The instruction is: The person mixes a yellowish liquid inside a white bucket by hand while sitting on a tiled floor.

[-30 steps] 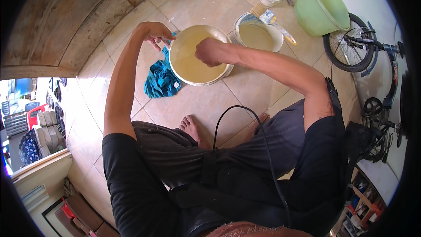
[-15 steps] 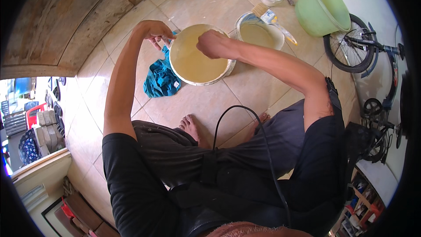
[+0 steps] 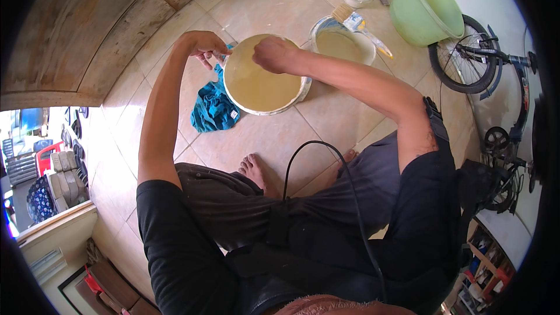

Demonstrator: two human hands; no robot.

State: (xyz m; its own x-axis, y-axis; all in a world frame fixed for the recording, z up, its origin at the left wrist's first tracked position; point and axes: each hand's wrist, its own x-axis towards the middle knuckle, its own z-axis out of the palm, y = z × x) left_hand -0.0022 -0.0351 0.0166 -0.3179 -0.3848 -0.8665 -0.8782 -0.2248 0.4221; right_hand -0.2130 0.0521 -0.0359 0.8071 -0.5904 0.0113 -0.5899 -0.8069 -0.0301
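Head view: bucket (image 3: 305, 88) of yellowish liquid (image 3: 262, 90) well inside the edges of the floor (image 3: 326, 119), seemingly being stirred.
Left hand (image 3: 204, 45) pinches its rim (image 3: 256, 112); right hand (image 3: 275, 55) is fisted, any tool hidden; the next move likely needs steady bracing.

Floor tiles (image 3: 291, 134) at the centre of the frame, I saw, gave passage between the large bucket (image 3: 305, 86) and the feet (image 3: 251, 166); a black cable (image 3: 318, 142) arched over the lower part. The right hand (image 3: 272, 54) obstructed the bucket's upper opening; the lower half offered access. Blue cloth (image 3: 213, 108) blocked left, a second bucket (image 3: 328, 24) right.
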